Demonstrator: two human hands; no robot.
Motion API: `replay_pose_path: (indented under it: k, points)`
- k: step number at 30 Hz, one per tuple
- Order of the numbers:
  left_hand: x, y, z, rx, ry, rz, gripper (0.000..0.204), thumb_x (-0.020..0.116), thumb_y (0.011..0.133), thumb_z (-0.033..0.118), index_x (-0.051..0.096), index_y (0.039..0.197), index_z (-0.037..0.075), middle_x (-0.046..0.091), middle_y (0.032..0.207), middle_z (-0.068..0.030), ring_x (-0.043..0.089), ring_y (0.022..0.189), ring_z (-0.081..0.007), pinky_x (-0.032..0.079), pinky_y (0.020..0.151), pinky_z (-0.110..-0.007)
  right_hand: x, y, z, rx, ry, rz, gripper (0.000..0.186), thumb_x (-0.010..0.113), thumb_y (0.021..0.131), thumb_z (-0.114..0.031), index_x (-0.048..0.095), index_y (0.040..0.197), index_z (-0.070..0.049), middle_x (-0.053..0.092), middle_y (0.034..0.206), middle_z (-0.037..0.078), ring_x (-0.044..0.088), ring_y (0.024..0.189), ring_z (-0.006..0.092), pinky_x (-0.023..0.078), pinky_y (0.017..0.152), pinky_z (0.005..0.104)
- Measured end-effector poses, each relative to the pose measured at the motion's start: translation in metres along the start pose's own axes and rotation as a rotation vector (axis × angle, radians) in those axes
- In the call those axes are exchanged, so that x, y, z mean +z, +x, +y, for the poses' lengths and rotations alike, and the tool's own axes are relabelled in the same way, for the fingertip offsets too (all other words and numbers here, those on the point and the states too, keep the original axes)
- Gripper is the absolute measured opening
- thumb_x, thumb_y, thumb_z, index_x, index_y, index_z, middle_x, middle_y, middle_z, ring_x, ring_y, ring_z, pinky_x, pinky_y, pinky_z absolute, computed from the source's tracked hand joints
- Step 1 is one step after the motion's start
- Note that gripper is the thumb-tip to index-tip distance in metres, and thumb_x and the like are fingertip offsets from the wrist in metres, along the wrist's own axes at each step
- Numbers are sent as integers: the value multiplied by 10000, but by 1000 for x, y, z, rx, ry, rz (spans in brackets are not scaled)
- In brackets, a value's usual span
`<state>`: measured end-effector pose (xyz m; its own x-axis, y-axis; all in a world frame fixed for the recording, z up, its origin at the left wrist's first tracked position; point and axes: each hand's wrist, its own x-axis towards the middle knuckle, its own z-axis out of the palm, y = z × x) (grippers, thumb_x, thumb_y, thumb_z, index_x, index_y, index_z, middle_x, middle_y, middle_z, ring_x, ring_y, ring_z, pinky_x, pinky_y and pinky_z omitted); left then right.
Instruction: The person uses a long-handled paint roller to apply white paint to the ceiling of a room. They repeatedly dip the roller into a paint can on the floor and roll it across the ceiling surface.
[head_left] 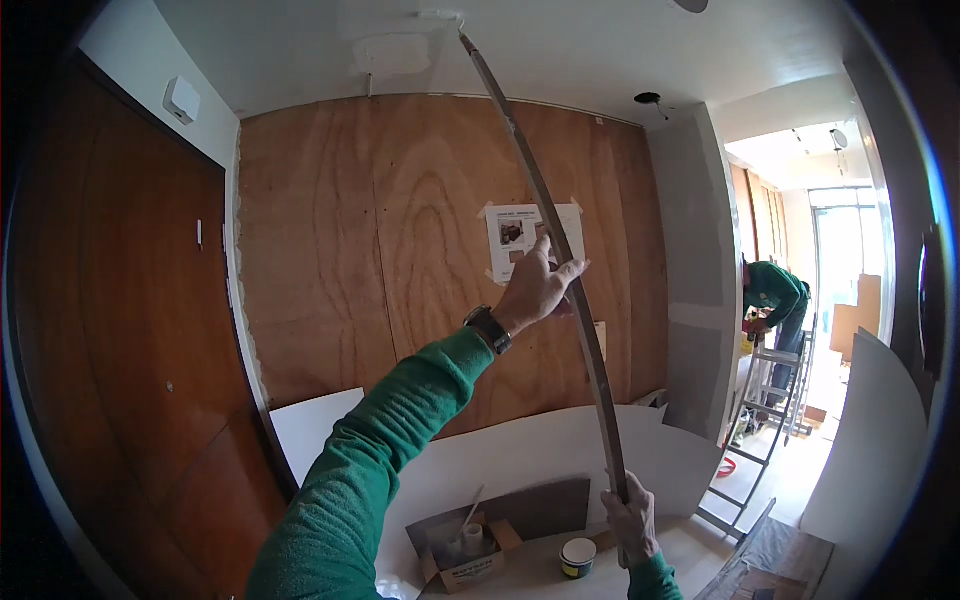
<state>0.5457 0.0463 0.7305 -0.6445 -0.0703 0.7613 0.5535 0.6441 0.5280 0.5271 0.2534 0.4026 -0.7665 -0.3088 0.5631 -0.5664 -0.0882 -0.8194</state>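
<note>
Clock positions refer to the whole view. At 9 o'clock a brown wooden door (pixel 150 400) bounds the space, its dark-framed edge just beside the plywood partition (pixel 300 240). At 6 o'clock an open cardboard box (pixel 475 574) sits low before this partition. Near the centre, the left hand (pixel 540 290) grasps the roller pole (pixel 585 330), which slants from the ceiling (pixel 590 50) at 12 o'clock down to 5 o'clock; there the right hand (pixel 630 515) is clenched around its lower portion, with a lidded tub (pixel 578 553) near it on the left. At 3 o'clock, beyond the edge of a grey wall section (pixel 695 270), a bright passage (pixel 790 465) gives open room, narrowed by a metal stepladder (pixel 760 430) and a stooping co-worker (pixel 775 285). Count, left to right: one door, one box, two gripping hands, one pole, one tub, one co-worker.
</note>
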Motion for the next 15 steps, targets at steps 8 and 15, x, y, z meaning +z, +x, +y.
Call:
replay_pose_path:
  k: [8, 15]
  points:
    - [-19, 37, -46, -9, 39, 12, 756, 635, 975, 162, 208, 1538, -107, 683, 936, -137, 713, 645, -180, 591, 426, -288, 23, 42, 19, 18, 52, -14, 374, 681, 867, -112, 646, 1228, -20, 541, 669, 57, 523, 612, 119, 474, 583, 309]
    - [-7, 30, -32, 16, 34, 68, 536, 647, 979, 194, 425, 1383, -80, 717, 974, -156, 698, 578, -179, 584, 443, -291, 9, 37, 13, 11, 39, -10, 361, 683, 862, -121, 659, 1208, -21, 552, 666, 47, 522, 608, 110, 471, 576, 301]
